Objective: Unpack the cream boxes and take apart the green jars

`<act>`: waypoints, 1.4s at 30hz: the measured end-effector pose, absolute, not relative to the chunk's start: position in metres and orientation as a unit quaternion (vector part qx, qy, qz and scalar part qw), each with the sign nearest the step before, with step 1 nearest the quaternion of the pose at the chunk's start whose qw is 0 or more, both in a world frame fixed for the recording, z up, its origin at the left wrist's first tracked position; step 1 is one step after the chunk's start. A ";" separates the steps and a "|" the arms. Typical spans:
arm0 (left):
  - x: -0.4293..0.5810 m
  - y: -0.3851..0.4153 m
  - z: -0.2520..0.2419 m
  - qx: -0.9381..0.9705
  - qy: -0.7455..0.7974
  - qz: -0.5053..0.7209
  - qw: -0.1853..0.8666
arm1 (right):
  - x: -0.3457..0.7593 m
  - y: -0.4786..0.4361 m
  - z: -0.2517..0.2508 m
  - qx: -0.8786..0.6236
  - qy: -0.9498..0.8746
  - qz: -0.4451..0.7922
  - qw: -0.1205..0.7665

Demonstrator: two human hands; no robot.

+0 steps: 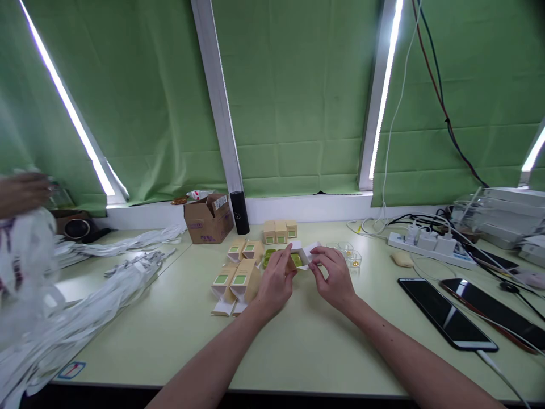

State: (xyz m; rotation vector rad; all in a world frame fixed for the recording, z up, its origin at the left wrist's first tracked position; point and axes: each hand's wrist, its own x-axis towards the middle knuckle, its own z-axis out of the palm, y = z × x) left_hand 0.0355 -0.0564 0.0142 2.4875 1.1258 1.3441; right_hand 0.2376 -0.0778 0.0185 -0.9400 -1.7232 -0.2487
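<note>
Green curtains hang behind a pale worktop (170, 324). Near its middle a small box (299, 258) lies open, white flaps spread, with something green inside. The left hand (276, 281) pinches the box's left side with curled fingers, and the right hand (336, 278) pinches its right flap. Tan packs (238, 281) lie just left, and clear cups (351, 257) sit just right. A carton (208, 218) stands behind, and phones (447, 312) lie well to the right.

Bare table (298, 346) near front edge; cartons (238, 281) left, glass cups (349, 255) and phones (447, 312) right block.
</note>
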 end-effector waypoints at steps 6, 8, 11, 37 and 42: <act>0.036 -0.057 0.014 0.815 0.366 0.447 0.046 | 0.236 -0.078 0.017 -0.407 -0.742 -0.093 0.525; 0.036 -0.057 0.013 0.817 0.364 0.445 0.039 | 0.236 -0.077 0.016 -0.413 -0.745 -0.092 0.516; 0.036 -0.057 0.013 0.827 0.356 0.434 0.019 | 0.235 -0.076 0.014 -0.429 -0.746 -0.088 0.502; 0.044 -0.066 0.022 0.857 0.329 0.357 -0.173 | 0.227 -0.068 0.007 -0.443 -0.585 0.245 0.634; 0.040 -0.065 0.024 0.850 0.344 0.369 -0.155 | 0.229 -0.067 0.006 -0.420 -0.542 0.304 0.661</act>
